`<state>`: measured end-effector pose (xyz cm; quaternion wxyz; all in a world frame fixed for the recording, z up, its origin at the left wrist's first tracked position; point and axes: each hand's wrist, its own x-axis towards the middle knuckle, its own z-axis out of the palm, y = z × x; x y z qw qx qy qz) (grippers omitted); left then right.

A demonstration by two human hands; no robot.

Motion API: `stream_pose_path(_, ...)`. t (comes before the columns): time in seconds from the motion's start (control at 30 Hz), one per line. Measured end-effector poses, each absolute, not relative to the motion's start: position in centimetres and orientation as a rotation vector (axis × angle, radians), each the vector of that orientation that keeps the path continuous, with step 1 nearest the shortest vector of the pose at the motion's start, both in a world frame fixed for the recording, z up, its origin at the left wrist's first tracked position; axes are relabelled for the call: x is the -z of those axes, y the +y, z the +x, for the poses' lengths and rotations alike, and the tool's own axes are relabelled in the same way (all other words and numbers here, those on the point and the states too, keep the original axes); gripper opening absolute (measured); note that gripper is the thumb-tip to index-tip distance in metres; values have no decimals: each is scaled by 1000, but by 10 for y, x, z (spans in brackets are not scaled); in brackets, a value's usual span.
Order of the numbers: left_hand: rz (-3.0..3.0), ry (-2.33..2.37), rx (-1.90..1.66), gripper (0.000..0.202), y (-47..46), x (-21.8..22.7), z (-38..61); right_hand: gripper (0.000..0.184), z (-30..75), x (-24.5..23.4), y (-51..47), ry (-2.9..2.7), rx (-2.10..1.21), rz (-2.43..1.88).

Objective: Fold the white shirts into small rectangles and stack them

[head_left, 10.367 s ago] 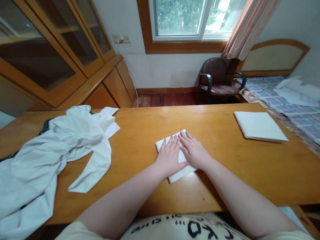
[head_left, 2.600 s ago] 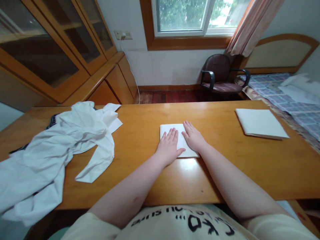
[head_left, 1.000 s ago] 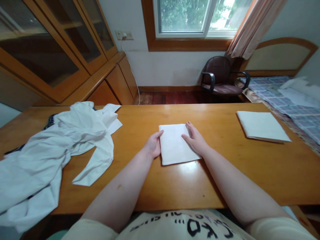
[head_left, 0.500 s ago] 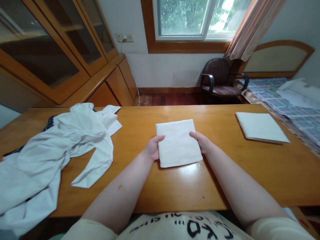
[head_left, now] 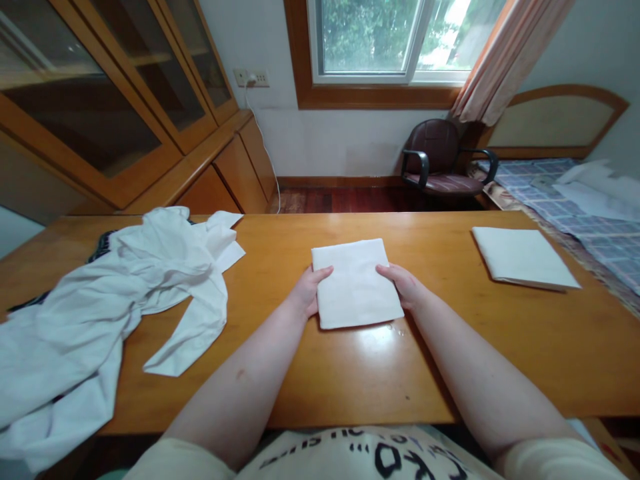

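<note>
A white cloth folded into a neat square point(head_left: 356, 287) is held between my two hands above the middle of the wooden table point(head_left: 280, 387). My left hand point(head_left: 311, 291) grips its left edge, thumb on top and fingers hidden underneath. On the opposite edge my right hand point(head_left: 403, 285) pinches the cloth the same way. A second flat folded white cloth point(head_left: 523, 255) lies at the table's right side. Crumpled white cloth point(head_left: 165, 267) is heaped on the left, part of it hanging over the front edge, with some dark patterned fabric point(head_left: 100, 247) showing beneath.
Beyond the table stand a brown armchair point(head_left: 433, 160) under the window point(head_left: 370, 40) and a bed point(head_left: 590, 193) with a plaid cover at the right. A wooden cabinet point(head_left: 195, 153) with glass doors rises at the back left.
The near edge of the folded cloth sits slightly farther from me, and my thumbs reach a little farther in over it. The view has shifted very slightly.
</note>
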<state>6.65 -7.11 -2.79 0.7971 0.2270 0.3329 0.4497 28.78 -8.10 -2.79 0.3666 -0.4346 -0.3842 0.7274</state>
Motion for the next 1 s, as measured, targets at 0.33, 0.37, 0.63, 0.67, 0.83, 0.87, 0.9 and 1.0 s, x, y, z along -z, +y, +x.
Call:
stream_pose_path(0.33,309,783,-1178,48,-64,31,62,91,289,22,-83,-1362,-1478,-1156)
stream_pose_path(0.37,315,782,-1204,49,-64,31,62,87,284,24,-84,-1354,-1435,-1155)
stream_pose_path(0.63,338,632,-1263,41,-69,22,64,55,268,39,-78,-962,-1582,-996)
stream_pose_path(0.67,333,612,-1260,40,-69,20,61,55,270,39,-77,-955,-1579,-1011)
stream_pose_path(0.83,489,548,-930,47,-62,12,41,50,279,34,-77,-870,-1661,-1046)
stream_pose_path(0.87,533,546,-863,46,-61,12,38,47,280,32,-78,-848,-1731,-1035)
stream_pose_path(0.9,575,564,-817,43,-60,13,36,44,281,31,-80,-836,-1807,-1019)
stream_pose_path(1.0,687,721,-792,38,-60,18,37,39,279,27,-84,-843,-1960,-958)
